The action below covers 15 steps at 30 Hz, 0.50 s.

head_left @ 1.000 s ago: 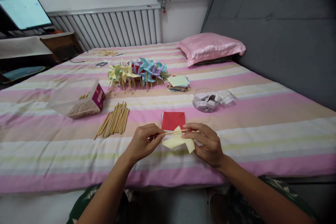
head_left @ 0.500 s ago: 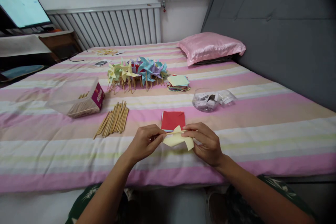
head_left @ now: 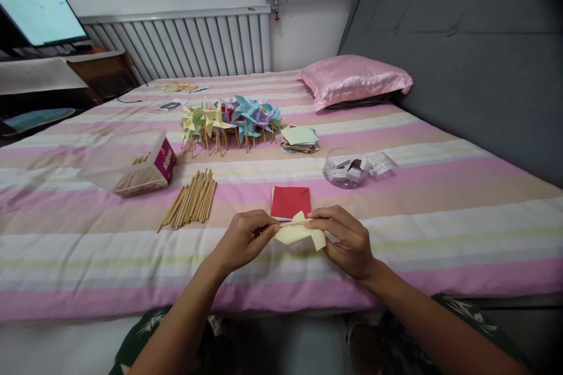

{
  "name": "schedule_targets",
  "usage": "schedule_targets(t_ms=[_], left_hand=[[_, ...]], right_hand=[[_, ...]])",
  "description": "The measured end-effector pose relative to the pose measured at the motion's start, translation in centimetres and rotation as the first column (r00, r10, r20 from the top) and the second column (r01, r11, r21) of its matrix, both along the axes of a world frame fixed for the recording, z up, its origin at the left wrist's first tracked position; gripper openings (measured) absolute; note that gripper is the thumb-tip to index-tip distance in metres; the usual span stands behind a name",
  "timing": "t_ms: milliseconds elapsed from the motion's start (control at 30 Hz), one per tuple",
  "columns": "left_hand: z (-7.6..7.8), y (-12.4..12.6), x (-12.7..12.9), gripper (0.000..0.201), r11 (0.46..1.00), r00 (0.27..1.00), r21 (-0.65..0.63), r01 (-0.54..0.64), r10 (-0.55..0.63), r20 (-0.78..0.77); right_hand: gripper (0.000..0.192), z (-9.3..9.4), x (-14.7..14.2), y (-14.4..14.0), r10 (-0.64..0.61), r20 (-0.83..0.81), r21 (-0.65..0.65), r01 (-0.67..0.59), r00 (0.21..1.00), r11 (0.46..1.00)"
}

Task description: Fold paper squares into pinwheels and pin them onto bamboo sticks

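Barely shifted since earlier: left hand (head_left: 243,238) pinching wooden stick (head_left: 294,222), right hand (head_left: 346,238) gripping yellow paper pinwheel (head_left: 299,235), just above bed (head_left: 440,217), near red paper (head_left: 290,201).

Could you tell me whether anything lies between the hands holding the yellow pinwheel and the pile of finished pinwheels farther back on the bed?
The left hand and right hand hold the yellow pinwheel on its stick. The red paper square lies flat just beyond them; past it only striped bedspread shows up to the pinwheel pile.
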<state>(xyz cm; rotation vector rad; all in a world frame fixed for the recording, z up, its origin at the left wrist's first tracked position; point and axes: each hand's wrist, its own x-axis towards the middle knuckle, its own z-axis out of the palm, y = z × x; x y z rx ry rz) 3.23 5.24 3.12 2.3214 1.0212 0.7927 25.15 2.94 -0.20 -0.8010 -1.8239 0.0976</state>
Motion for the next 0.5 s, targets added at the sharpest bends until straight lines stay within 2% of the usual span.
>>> schedule_targets(t_ms=[500], left_hand=[[0.02,0.03,-0.01,0.023,0.999,0.999,-0.054,-0.005,0.003,-0.034]], right_hand=[[0.020,0.03,-0.01,-0.03,0.029,-0.041,0.016,-0.029,0.999,0.999]])
